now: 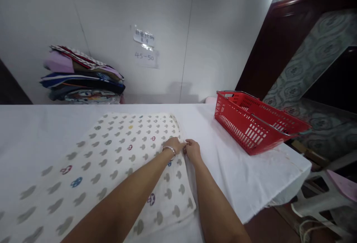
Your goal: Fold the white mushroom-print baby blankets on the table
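Observation:
A white cloth with grey and coloured mushroom prints (122, 149) lies spread over the table, and its right edge runs beneath my fingers. My left hand (173, 145), with a silvery bracelet at the wrist, rests on that edge with its fingers closed on the fabric. Just to its right, my right hand (192, 150) pinches the same edge from the outer side. The two hands nearly touch. Some fingertips are hidden behind the hands. My left forearm covers part of the print.
A red plastic basket (237, 118) with metal handles stands at the table's right side. Folded fabrics (86, 77) are stacked at the back left against the wall. White cloth covers the table (231, 183). A pale stool (320, 194) stands beyond the right edge.

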`<state>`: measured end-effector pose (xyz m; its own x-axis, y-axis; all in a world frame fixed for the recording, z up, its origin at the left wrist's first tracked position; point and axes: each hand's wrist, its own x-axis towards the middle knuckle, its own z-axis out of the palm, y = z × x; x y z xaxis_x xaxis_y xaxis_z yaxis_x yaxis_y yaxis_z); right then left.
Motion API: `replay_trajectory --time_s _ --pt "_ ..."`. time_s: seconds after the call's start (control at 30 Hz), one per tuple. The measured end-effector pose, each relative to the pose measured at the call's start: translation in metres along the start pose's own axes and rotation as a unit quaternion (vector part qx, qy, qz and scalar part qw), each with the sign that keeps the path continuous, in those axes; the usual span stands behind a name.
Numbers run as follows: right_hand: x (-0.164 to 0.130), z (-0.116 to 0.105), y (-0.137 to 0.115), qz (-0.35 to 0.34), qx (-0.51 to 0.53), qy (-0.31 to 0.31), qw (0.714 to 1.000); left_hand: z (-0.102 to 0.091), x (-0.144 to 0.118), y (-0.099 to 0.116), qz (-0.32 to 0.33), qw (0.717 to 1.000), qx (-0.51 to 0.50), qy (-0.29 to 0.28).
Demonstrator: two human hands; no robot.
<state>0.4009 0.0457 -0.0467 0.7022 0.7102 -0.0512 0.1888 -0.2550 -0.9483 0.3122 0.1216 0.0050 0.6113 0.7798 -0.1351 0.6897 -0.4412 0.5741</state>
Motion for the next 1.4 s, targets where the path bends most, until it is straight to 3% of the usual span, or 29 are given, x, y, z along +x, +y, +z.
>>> replay_trajectory --time_s 0.23,0.67,1.1,1.4 --pt "0.000 0.001 -0.014 -0.035 -0.114 0.042 0.992 0.000 0.013 -0.014 -0.010 0.999 -0.004 -0.048" --pt "-0.012 -0.002 -0.027 -0.047 -0.257 0.013 0.965 -0.006 0.008 -0.017 -0.057 0.990 -0.082 -0.095" --pt "-0.008 -0.002 -0.026 -0.075 -0.207 0.013 0.975 -0.010 0.004 -0.010 -0.067 0.991 -0.072 -0.095" --pt "-0.006 -0.004 -0.023 -0.095 -0.192 0.008 0.977 -0.004 0.018 -0.003 -0.031 0.993 -0.008 -0.110"
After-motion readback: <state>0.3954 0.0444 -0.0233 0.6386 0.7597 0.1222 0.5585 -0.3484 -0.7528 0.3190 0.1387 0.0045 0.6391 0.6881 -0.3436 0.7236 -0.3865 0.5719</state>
